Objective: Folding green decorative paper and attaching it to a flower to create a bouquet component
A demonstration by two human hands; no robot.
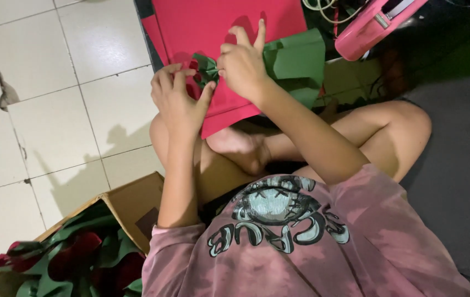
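Observation:
My left hand (175,99) and my right hand (241,61) meet over a small paper flower (205,70) made of green and red pieces. Both hands pinch it, the left from below-left and the right from the right with two fingers raised. Under them lie large red paper sheets (213,27) on the floor. A folded green sheet (296,61) lies just right of my right hand. I sit cross-legged, my bare foot (239,147) below the sheets.
A cardboard box (130,206) at lower left holds several finished red and green paper flowers (75,258). A pink dispenser-like tool (375,25) and white cords (320,8) lie at the top right. White floor tiles (53,110) spread to the left; a grey mat (460,165) lies to the right.

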